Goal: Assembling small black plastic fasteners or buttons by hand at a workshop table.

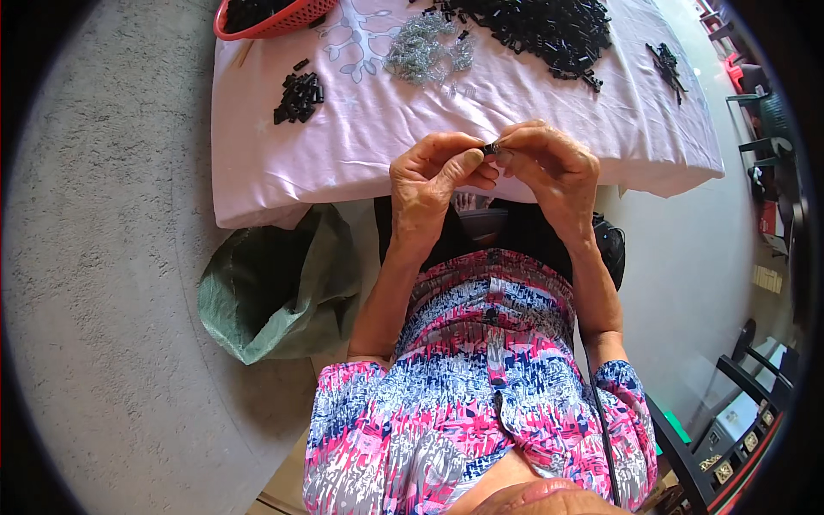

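Short-sleeved dress (481, 386) patterned in pink, blue, white and grey, forearms bare

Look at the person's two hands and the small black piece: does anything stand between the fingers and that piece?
Nothing visible does. The left hand and right hand meet above the edge of the pink cloth, and their fingertips already pinch the small black piece directly between them.

Left hand (433, 176) and right hand (549, 167) pinching what looks like a small black piece (490, 148), above pink-covered table (360, 146)

A pink-clothed table (343, 163) stands on grey concrete floor (112, 283) beside a green sack (275, 292).
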The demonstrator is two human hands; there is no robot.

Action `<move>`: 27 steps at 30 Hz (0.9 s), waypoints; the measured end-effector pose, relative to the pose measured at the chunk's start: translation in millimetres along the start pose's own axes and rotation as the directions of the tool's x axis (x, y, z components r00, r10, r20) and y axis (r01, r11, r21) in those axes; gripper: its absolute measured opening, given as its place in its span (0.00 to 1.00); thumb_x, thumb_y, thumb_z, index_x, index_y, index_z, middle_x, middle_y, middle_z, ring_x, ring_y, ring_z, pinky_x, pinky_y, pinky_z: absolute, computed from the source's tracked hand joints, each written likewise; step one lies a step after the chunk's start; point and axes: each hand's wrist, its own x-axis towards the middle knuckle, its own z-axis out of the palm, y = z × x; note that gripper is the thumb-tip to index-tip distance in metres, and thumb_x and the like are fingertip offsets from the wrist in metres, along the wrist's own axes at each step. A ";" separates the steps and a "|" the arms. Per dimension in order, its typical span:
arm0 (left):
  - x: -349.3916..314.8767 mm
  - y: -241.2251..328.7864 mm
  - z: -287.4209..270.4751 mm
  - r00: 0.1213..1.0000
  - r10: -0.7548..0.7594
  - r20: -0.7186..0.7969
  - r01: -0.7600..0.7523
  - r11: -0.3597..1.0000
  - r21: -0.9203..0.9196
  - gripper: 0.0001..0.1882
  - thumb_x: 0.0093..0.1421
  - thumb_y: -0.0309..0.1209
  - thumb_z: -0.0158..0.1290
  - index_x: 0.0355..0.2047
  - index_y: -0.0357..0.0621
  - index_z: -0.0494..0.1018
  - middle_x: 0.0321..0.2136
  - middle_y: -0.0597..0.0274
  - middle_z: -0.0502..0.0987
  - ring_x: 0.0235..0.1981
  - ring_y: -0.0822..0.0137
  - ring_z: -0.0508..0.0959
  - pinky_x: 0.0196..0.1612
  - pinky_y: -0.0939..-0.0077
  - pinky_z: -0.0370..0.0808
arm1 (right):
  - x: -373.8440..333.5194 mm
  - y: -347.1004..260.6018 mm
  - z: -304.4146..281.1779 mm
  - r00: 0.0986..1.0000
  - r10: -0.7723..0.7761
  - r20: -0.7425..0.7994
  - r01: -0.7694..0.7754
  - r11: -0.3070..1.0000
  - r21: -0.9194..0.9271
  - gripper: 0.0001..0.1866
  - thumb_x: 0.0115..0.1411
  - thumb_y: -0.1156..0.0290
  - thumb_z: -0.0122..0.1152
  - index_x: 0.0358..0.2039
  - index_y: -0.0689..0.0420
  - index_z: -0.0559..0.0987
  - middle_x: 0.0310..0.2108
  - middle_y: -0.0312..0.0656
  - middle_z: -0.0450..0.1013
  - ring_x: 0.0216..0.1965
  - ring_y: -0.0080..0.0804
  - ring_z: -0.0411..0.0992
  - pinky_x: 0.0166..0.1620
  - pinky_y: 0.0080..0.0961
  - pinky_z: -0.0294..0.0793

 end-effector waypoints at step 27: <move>0.8 -8.5 -17.0 0.993 0.011 -0.118 -0.029 0.987 -0.158 0.07 0.63 0.24 0.52 0.41 0.38 0.74 0.32 0.53 0.80 0.30 0.65 0.80 0.35 0.73 0.79 | 121.8 41.2 -46.8 0.942 -0.187 0.280 0.304 0.116 -0.945 0.13 0.50 0.76 0.60 0.39 0.57 0.78 0.40 0.37 0.73 0.44 0.38 0.72 0.46 0.34 0.74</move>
